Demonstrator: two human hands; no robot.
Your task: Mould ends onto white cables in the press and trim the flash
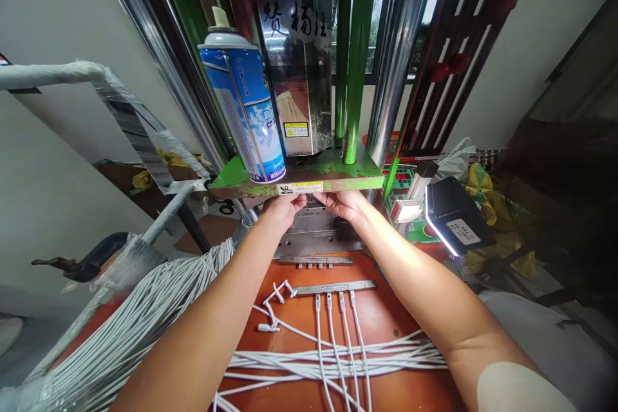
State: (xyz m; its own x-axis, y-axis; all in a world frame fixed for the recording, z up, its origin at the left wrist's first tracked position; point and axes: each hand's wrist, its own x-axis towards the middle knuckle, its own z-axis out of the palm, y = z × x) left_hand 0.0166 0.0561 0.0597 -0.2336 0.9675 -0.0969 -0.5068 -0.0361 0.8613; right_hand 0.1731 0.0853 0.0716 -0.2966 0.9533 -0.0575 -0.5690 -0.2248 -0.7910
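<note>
Both hands reach under the front edge of the green machine plate [338, 184]. My left hand [284, 209] has thumb and fingers pinched together at the metal mould [313, 238]; what it holds is too small to make out. To its right, my right hand [342, 205] is also closed at the mould, its fingertips partly hidden by the plate. On the orange table [381, 315] lies a metal bar [333, 288] with several white cable ends set in it. A second bar [316, 261] rests behind it, nearer the mould. White branched plastic pieces [275, 306] sit left of the bars.
A blue spray can [248, 109] stands on the green plate. A big bundle of white cables [159, 309] lies at the left, and more cables [290, 360] cross the table front. At the right are a lit black lamp [456, 215] and a green control panel [398, 183].
</note>
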